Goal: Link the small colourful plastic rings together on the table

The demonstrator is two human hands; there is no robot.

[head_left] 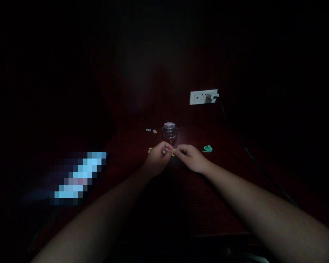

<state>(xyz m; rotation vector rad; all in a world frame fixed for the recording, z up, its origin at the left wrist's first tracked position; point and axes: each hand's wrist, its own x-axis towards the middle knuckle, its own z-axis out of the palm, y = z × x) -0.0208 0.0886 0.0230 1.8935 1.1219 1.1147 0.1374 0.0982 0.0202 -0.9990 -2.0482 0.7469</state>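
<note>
In dim light, my left hand (158, 157) and my right hand (190, 157) meet over a dark red table (208, 204). Both are closed in a pinch on a small yellow rubber band (174, 152) held between their fingertips. Just behind the hands stands a small clear jar (169, 130). Another yellowish band (150, 150) lies by my left hand. Several small coloured bands (151, 130) lie left of the jar. A green band chain (207, 148) lies to the right of my right hand.
A white wall socket (203, 97) with a plug in it sits on the back wall, and a dark cable (252, 155) runs down from it along the right. A blurred, glowing blue screen (78, 179) lies at the left. Most surroundings are too dark to see.
</note>
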